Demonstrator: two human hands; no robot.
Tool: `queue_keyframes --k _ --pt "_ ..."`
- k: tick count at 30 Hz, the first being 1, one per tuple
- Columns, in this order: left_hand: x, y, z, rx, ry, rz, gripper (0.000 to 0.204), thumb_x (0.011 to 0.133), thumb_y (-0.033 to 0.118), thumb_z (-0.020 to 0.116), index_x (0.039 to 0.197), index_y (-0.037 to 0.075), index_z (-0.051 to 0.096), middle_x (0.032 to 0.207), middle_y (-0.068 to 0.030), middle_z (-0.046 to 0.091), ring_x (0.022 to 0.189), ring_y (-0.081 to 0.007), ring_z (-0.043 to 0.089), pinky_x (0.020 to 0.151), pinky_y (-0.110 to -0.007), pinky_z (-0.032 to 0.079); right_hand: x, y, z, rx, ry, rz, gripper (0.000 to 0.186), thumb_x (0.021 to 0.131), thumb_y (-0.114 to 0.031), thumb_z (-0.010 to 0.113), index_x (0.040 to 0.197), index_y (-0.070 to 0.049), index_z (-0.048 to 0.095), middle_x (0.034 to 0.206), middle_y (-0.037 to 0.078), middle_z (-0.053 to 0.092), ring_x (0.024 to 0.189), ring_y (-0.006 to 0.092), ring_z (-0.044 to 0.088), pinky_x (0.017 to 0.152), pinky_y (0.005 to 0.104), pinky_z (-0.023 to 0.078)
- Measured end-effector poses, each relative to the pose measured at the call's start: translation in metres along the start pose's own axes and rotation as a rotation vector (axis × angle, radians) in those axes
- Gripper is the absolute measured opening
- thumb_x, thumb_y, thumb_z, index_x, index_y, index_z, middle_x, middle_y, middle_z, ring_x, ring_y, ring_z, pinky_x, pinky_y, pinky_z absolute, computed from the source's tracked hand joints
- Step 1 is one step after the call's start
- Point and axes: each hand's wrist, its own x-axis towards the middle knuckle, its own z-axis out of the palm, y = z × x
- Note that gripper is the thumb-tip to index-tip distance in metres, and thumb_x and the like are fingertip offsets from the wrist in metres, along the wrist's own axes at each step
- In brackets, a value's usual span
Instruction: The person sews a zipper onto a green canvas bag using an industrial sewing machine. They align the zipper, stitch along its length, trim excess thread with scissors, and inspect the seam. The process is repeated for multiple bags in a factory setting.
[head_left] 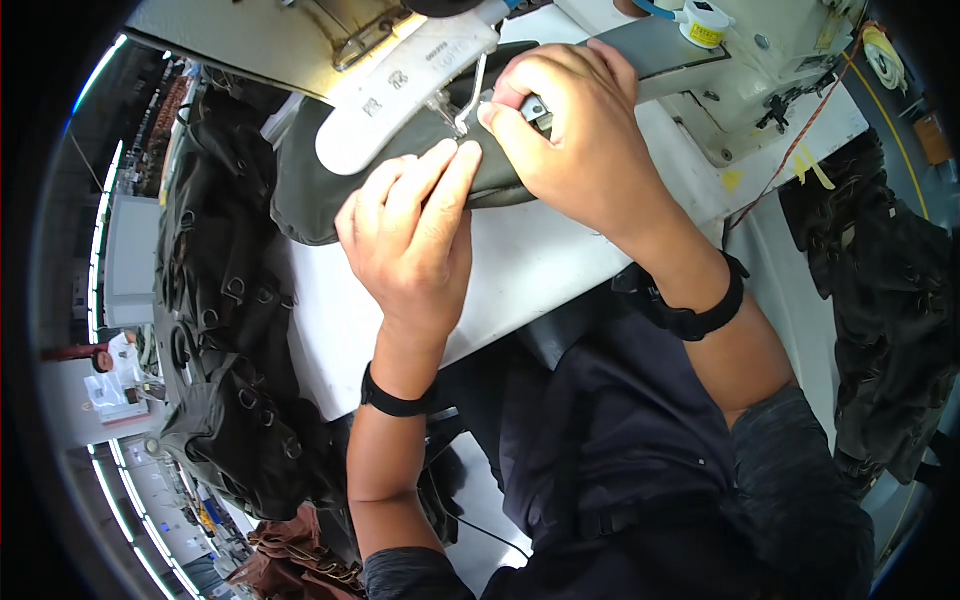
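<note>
A dark grey-green fabric piece point(310, 190) lies under the head of a white sewing machine point(400, 95), around the presser foot and needle point(458, 122). My left hand point(412, 230) rests on this fabric with its fingers stretched out, the fingertips just in front of the needle. To the right of the needle, my right hand point(590, 140) is curled, thumb and forefinger pressed together at the fabric. What exactly lies between those fingertips is partly hidden. A small metal plate point(538, 110) shows beneath the right palm.
Dark bags with metal rings point(235, 300) are heaped along the left of the white table point(340, 330). More dark bags point(880, 300) hang at the right. Brown bags point(305, 550) lie low at the left. A reddish cord point(800, 145) runs down beside the machine.
</note>
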Motion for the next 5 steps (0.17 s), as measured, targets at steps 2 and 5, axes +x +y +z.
queue_keyframes --k 2,5 --pt "0.0025 -0.0017 -0.0003 -0.022 0.009 0.009 0.044 0.075 0.002 0.079 0.117 0.017 0.078 0.116 0.0024 0.074 0.107 -0.0206 0.067 0.094 -0.036 0.044 0.0006 -0.0007 0.0029 0.006 0.014 0.003 0.012 0.084 -0.016 0.073 0.079 -0.007 0.067 0.090 0.010 0.068 0.100 0.0318 0.062 0.112 0.0509 0.030" --pt "0.0040 -0.0086 -0.0052 -0.018 -0.015 0.016 0.044 0.076 0.003 0.079 0.117 0.017 0.078 0.115 0.0023 0.074 0.108 -0.0208 0.067 0.095 -0.036 0.044 0.0030 -0.0040 0.0094 0.039 0.050 0.001 0.012 0.085 -0.016 0.072 0.080 -0.007 0.067 0.091 0.011 0.069 0.102 0.0320 0.062 0.112 0.0517 0.030"
